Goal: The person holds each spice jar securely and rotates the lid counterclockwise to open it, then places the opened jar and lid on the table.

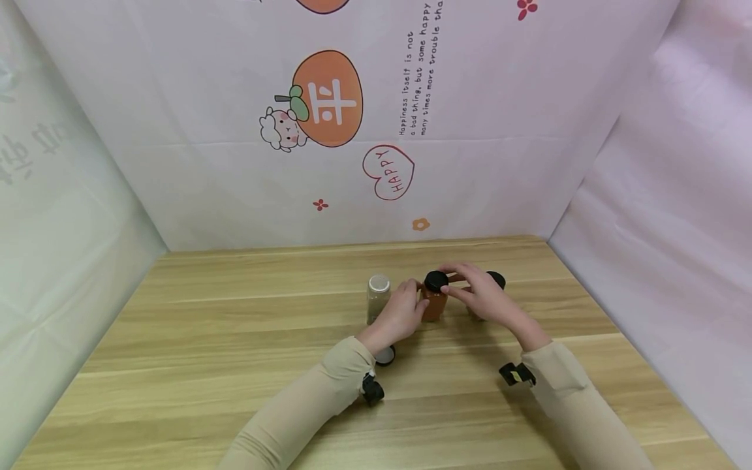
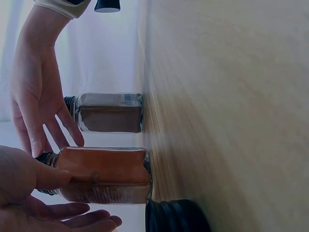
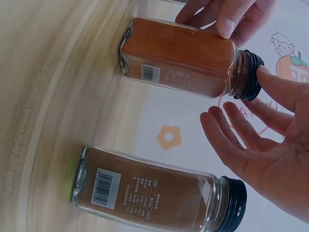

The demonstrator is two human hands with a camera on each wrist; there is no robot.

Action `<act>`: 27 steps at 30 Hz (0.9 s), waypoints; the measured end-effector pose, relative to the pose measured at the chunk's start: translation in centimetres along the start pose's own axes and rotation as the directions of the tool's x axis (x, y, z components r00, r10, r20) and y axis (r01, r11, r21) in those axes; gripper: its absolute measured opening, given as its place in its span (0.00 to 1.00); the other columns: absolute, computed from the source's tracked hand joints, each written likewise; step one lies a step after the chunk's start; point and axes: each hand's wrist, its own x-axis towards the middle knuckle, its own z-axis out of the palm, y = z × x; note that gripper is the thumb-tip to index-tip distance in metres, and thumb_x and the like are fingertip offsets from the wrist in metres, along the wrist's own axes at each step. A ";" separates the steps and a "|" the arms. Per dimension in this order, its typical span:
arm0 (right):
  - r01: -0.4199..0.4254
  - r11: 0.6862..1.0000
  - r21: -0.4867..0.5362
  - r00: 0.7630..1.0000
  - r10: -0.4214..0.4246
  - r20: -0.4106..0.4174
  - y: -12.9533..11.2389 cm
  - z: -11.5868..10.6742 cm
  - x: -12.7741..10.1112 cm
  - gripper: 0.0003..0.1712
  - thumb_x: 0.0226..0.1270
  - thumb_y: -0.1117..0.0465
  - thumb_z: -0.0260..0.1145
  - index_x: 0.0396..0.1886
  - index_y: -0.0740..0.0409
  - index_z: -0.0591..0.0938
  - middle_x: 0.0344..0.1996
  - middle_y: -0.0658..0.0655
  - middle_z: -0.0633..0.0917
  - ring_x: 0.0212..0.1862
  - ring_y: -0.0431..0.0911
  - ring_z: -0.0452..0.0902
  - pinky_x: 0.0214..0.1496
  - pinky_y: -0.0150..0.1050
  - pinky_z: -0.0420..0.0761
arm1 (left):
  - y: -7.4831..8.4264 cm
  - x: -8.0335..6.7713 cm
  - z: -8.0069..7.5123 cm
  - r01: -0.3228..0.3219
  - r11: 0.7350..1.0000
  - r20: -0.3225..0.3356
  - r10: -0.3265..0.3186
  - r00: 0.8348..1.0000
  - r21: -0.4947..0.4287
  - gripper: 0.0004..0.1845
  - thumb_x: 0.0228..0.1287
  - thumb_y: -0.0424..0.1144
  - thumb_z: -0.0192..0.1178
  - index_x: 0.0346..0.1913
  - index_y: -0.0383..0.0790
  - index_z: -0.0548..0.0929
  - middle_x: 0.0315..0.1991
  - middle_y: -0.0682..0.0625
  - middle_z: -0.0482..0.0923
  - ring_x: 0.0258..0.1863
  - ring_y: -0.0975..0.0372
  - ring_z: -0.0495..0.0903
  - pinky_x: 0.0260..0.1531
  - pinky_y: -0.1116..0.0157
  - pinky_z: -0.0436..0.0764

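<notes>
A square glass spice jar of orange-red powder (image 3: 178, 58) stands upright on the table. My left hand (image 1: 399, 310) holds its body near the shoulder, thumb on one side and fingers on the other. With thumb and fingertip, my right hand (image 1: 484, 294) pinches the jar's black lid (image 1: 437, 281), its other fingers spread. Beside my right hand stands a capped jar of brown powder (image 3: 149, 193), partly hidden by that hand in the head view. Left of my left hand is a jar with a whitish top (image 1: 379, 282). A loose black lid (image 1: 386, 356) lies near my left wrist.
The wood-grain table (image 1: 205, 326) meets a printed white cloth (image 1: 235, 196) behind the jars. White cloth also hangs at both sides. A black wrist camera (image 1: 372, 390) sits under the left sleeve, another (image 1: 517, 374) beside the right.
</notes>
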 end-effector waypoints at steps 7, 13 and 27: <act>-0.006 1.000 0.022 0.999 0.005 0.044 0.2 -0.3 0.1 0.25 0.70 0.59 0.59 0.64 0.57 0.71 0.61 0.63 0.73 0.56 0.60 0.76 0.53 0.55 0.78 | 0.0 0.0 0.0 -0.003 1.000 -0.002 0.003 1.000 -0.001 0.20 0.73 0.41 0.49 0.60 0.32 0.68 0.57 0.38 0.72 0.56 0.53 0.75 0.51 0.60 0.77; 0.000 0.999 0.033 0.998 -0.002 0.063 0.3 -0.4 -0.1 0.25 0.71 0.60 0.58 0.66 0.55 0.70 0.61 0.64 0.72 0.56 0.60 0.76 0.54 0.54 0.78 | 0.1 -0.1 -0.1 0.004 1.000 -0.001 -0.004 1.000 -0.016 0.20 0.73 0.41 0.50 0.60 0.33 0.68 0.58 0.38 0.72 0.57 0.53 0.74 0.52 0.59 0.77; 0.016 1.000 0.027 0.997 -0.018 0.078 0.7 -0.4 -0.2 0.25 0.72 0.59 0.56 0.67 0.54 0.68 0.63 0.64 0.70 0.57 0.59 0.75 0.53 0.53 0.78 | 0.4 -0.2 -0.2 0.012 0.999 -0.020 -0.013 1.000 -0.037 0.20 0.71 0.39 0.52 0.61 0.31 0.69 0.58 0.38 0.72 0.57 0.52 0.75 0.52 0.60 0.77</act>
